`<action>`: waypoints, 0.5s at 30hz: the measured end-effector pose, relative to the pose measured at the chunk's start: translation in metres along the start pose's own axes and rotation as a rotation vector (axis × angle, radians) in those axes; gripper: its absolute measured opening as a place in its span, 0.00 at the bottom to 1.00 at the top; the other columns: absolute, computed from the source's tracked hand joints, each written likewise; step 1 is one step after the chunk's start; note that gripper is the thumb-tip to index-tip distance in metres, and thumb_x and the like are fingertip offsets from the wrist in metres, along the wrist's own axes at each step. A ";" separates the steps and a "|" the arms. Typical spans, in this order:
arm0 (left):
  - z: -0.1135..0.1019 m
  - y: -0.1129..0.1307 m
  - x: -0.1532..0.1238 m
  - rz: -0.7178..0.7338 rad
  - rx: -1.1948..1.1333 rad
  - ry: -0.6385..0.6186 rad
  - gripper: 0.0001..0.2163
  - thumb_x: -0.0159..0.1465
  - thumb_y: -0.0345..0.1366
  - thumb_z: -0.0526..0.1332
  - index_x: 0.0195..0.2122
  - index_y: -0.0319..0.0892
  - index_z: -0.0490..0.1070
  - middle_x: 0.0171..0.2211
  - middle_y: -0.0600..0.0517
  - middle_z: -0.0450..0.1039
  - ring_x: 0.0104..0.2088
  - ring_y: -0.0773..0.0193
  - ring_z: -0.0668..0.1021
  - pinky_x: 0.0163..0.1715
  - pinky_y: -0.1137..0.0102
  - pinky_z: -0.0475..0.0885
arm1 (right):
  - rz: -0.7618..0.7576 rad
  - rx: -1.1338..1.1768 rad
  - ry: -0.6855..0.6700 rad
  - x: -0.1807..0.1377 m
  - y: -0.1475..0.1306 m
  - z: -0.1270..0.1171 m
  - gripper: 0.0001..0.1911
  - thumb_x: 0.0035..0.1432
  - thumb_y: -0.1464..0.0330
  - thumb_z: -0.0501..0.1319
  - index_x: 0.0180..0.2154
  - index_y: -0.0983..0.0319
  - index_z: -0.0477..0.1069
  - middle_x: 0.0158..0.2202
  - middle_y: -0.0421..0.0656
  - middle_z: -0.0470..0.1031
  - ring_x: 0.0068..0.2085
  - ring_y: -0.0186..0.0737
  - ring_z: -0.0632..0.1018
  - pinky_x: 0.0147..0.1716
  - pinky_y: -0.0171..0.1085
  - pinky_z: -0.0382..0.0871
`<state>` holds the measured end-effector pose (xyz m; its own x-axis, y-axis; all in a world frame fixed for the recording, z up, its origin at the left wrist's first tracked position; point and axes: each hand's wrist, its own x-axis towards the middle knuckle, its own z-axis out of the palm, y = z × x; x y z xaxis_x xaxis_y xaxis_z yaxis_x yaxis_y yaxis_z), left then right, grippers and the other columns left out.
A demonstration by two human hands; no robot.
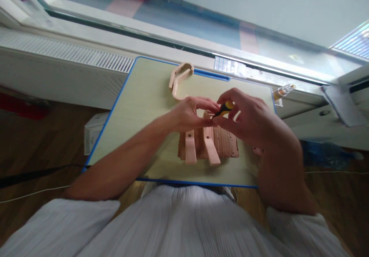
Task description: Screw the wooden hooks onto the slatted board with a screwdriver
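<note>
One black-and-yellow screwdriver (226, 108) is pinched between the right hand's (249, 113) thumb and fingers. The left hand's (188, 113) grip curls close beside it; what it holds, I cannot tell. Two wooden strips (190, 149) on one ridged board (227, 145) extend bodyward from the grips; two curved wooden pieces (175, 82) lie beyond the left grip. Both forearms angle inward across the bench (123, 115).

Both forearms (127, 155) slant inward — left hand (186, 115) and right hand (251, 114) close together, fingers (229, 95) bent.
</note>
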<state>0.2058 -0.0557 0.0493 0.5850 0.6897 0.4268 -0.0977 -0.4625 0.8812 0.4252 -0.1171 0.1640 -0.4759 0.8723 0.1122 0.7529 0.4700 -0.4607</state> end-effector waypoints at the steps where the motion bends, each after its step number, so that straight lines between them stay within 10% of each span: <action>1: 0.000 0.000 0.000 0.006 0.009 -0.001 0.13 0.63 0.41 0.81 0.47 0.46 0.91 0.50 0.44 0.89 0.50 0.56 0.88 0.56 0.64 0.81 | -0.036 0.013 -0.007 0.000 -0.001 -0.006 0.14 0.67 0.64 0.67 0.53 0.59 0.76 0.45 0.45 0.85 0.36 0.41 0.82 0.39 0.42 0.71; 10: -0.003 0.006 -0.004 0.039 0.084 -0.022 0.12 0.63 0.35 0.79 0.48 0.47 0.91 0.53 0.43 0.88 0.52 0.56 0.88 0.55 0.65 0.83 | -0.062 -0.166 0.007 0.002 -0.014 -0.025 0.02 0.66 0.67 0.68 0.40 0.58 0.80 0.31 0.42 0.81 0.31 0.43 0.78 0.34 0.43 0.64; 15: 0.002 0.003 -0.003 0.055 0.040 0.045 0.15 0.59 0.39 0.83 0.45 0.44 0.89 0.49 0.43 0.88 0.50 0.56 0.88 0.55 0.63 0.83 | 0.051 -0.236 0.072 0.004 -0.008 -0.020 0.17 0.66 0.54 0.72 0.30 0.55 0.76 0.22 0.40 0.73 0.25 0.41 0.72 0.28 0.41 0.56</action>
<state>0.2053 -0.0603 0.0505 0.5425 0.6866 0.4839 -0.0961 -0.5216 0.8478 0.4267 -0.1141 0.1860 -0.4074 0.8990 0.1609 0.8642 0.4364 -0.2503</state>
